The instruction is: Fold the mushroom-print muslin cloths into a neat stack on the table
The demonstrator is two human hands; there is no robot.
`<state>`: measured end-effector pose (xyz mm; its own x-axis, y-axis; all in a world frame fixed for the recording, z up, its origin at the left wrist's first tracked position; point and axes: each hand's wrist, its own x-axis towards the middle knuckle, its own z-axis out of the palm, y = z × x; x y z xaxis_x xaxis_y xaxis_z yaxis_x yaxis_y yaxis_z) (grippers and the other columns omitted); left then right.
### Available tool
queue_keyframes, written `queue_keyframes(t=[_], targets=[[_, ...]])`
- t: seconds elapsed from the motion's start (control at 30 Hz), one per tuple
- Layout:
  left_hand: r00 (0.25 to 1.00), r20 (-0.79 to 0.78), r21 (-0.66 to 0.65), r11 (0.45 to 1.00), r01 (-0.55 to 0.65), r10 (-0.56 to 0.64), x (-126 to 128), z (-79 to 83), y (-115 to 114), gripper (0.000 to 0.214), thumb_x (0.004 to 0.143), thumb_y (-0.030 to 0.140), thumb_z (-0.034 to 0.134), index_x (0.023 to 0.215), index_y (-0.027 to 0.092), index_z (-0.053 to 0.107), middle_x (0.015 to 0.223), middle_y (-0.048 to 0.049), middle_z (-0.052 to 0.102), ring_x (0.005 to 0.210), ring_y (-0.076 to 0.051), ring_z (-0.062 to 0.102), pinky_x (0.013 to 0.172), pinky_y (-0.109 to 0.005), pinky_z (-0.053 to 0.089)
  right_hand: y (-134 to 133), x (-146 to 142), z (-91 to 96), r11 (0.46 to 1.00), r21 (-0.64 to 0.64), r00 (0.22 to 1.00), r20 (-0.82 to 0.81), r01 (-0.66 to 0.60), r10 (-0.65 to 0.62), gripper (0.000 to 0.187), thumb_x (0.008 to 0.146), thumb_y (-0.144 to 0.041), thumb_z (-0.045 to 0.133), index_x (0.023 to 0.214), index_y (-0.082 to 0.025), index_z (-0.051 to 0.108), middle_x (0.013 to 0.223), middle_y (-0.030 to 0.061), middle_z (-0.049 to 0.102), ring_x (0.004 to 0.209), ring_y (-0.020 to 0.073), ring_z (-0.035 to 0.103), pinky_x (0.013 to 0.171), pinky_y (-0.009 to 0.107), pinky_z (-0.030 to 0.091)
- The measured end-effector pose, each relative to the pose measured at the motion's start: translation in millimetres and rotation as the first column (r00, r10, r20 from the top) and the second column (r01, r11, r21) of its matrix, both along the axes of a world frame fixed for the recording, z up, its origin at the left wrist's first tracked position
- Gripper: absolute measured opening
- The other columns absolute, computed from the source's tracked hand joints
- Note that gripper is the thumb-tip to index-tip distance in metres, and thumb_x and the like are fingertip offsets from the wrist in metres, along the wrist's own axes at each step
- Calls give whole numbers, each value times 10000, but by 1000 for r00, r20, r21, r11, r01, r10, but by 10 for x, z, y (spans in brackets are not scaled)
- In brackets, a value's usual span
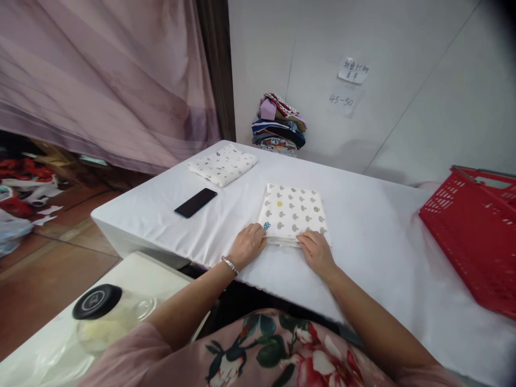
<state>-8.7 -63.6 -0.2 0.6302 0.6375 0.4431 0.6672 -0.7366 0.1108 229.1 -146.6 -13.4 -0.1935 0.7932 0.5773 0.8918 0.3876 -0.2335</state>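
A folded white cloth [296, 209] printed with grey mushroom-like shapes and a few coloured figures lies flat on the white-covered table [363, 226]. My left hand [248, 244] grips its near left corner, fingers curled and closed. At the near edge, toward the right corner, my right hand [316, 251] pinches the cloth between thumb and fingers. Several layers show along that near edge. Farther back on the left rests a second folded white cloth [223, 164] with a small print, apart from both hands.
A black phone [196, 202] lies left of the cloth. On the right stands a red plastic basket [475, 231]. Behind the table is a stack of folded clothes [278, 126] against the wall. A jar with a black lid [98, 301] occupies the low white surface at lower left.
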Motion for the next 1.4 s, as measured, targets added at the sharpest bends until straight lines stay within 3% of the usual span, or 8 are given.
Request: queue_keyframes(t=[0.2, 0.4, 0.63, 0.8, 0.93, 1.17, 1.4], targets=[[999, -41, -32, 999, 6, -7, -32, 44, -34, 71, 838, 142, 472, 845, 186, 527, 860, -41, 551, 831, -183, 516, 733, -321, 441, -8, -20, 25, 1000, -5, 999, 52, 7, -7, 255, 915, -169, 408, 1049, -193, 624, 936, 70, 600, 856, 199, 504, 742, 349, 393], [990, 29, 13, 990, 139, -139, 150, 162, -110, 247, 861, 259, 524, 1099, 192, 530, 1033, -79, 566, 977, -223, 495, 796, -371, 413, 27, -28, 1, 1000, -10, 996, 89, 22, -21, 278, 911, -164, 402, 1072, -204, 625, 939, 80, 600, 861, 212, 499, 743, 359, 395], [982, 21, -8, 982, 187, -187, 401, 49, -36, 119, 872, 234, 507, 909, 195, 614, 867, -53, 583, 836, -201, 497, 726, -347, 406, -83, 164, 146, 996, -87, 991, 135, 29, -18, 277, 901, -158, 412, 1114, -186, 588, 1029, 90, 608, 920, 213, 524, 795, 375, 414], [981, 53, 21, 982, 188, -189, 361, 1, -28, 140, 873, 223, 497, 945, 204, 615, 908, -60, 591, 853, -209, 495, 741, -351, 410, -424, 598, 90, 982, -70, 984, -1, 175, -176, 263, 881, -221, 469, 1117, -206, 584, 1109, 88, 597, 1021, 229, 526, 879, 411, 427], [981, 60, 28, 983, 183, -184, 370, -10, -19, 139, 862, 217, 506, 935, 204, 624, 903, -65, 601, 846, -219, 503, 730, -361, 418, -639, 786, -8, 934, -116, 900, -251, 338, -357, 224, 863, -254, 490, 1049, -229, 612, 1075, 70, 608, 998, 216, 554, 871, 399, 462], [979, 78, 28, 982, 187, -189, 372, -22, -4, 161, 861, 219, 494, 959, 213, 621, 915, -71, 606, 859, -223, 518, 741, -372, 431, -571, 633, 63, 949, -221, 867, -399, 225, -299, 193, 855, -283, 505, 986, -236, 639, 995, 54, 623, 924, 194, 581, 711, 315, 502], [976, 91, 25, 980, 195, -197, 365, -35, 5, 169, 861, 225, 490, 969, 220, 620, 920, -71, 605, 856, -220, 521, 741, -370, 430, -411, 598, 85, 932, -268, 899, -296, 246, -322, 206, 854, -311, 515, 1007, -247, 637, 915, 28, 614, 814, 163, 592, 657, 279, 490]])
